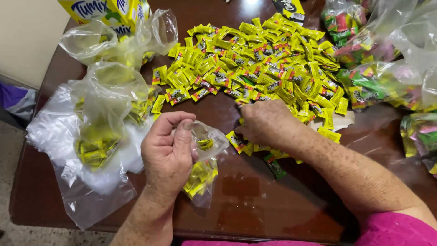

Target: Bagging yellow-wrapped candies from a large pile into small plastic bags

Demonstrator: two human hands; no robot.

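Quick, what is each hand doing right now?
Left hand: closed, holding a small clear plastic bag partly filled with yellow wrapped candies.
Right hand: palm down on loose yellow wrapped candies; grip cannot be told.

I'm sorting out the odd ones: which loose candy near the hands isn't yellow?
The green-wrapped candy, lying alone on the brown table just below the right hand. Every other loose piece around it is yellow, as are those in the left hand's clear bag.

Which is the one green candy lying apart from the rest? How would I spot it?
Start at the big yellow candy pile on the brown table. Come down past the right hand at its near edge. Just below that hand lies the green candy, the only green wrapper among the yellow strays.
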